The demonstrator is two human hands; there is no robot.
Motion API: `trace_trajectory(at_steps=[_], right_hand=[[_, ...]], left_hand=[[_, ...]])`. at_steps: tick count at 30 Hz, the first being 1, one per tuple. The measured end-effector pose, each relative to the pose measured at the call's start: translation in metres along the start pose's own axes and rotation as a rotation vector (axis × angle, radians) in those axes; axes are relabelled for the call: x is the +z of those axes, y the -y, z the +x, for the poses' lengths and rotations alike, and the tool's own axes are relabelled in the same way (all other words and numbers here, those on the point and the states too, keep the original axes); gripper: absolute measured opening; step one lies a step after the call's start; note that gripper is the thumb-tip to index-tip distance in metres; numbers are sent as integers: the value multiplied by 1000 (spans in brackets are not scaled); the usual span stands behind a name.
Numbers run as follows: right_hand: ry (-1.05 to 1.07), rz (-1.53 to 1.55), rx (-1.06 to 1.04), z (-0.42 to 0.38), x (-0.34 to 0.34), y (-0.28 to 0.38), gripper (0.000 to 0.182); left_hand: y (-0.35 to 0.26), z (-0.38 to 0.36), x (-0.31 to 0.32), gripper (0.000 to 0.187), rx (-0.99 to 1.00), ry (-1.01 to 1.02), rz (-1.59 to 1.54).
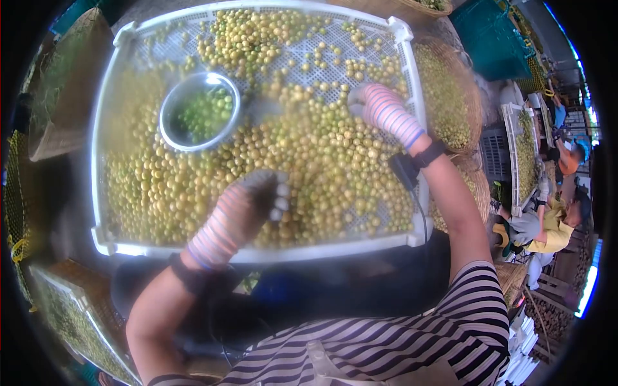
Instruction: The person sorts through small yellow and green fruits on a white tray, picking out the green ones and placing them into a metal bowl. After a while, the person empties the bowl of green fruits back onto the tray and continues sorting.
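A white mesh tray holds a spread of small round yellow-green fruits. A round metal bowl with greener fruits in it stands on the fruits at the tray's left. Over the near part of the tray is my left hand, in a striped glove with dark palm and pale fingertips; its fingers are curled down at the fruits, and what they hold is hidden. My right hand, gloved the same way, rests at the fruits near the tray's right side, fingers bent and blurred.
Baskets of similar fruits stand against the tray's right side. A teal container is at the upper right. Beyond are another fruit tray and people. A tray lies at the lower left, a brown sack at the upper left.
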State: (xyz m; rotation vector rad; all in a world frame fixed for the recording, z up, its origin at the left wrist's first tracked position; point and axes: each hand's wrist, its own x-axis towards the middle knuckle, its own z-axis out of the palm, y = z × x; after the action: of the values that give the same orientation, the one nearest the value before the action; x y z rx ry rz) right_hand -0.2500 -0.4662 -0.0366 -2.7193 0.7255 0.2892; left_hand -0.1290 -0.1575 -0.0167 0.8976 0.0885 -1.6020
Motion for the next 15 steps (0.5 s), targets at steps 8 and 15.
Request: trace_trajectory(at_steps=[8,15], right_hand=[[108,421,-315,-30,-7,2,9],[860,367,-627,-154,1,70,23]], left_hand=[[-1,-4,1,27,38,-22,52],[-4,-6,-2,26,40,-33,44]])
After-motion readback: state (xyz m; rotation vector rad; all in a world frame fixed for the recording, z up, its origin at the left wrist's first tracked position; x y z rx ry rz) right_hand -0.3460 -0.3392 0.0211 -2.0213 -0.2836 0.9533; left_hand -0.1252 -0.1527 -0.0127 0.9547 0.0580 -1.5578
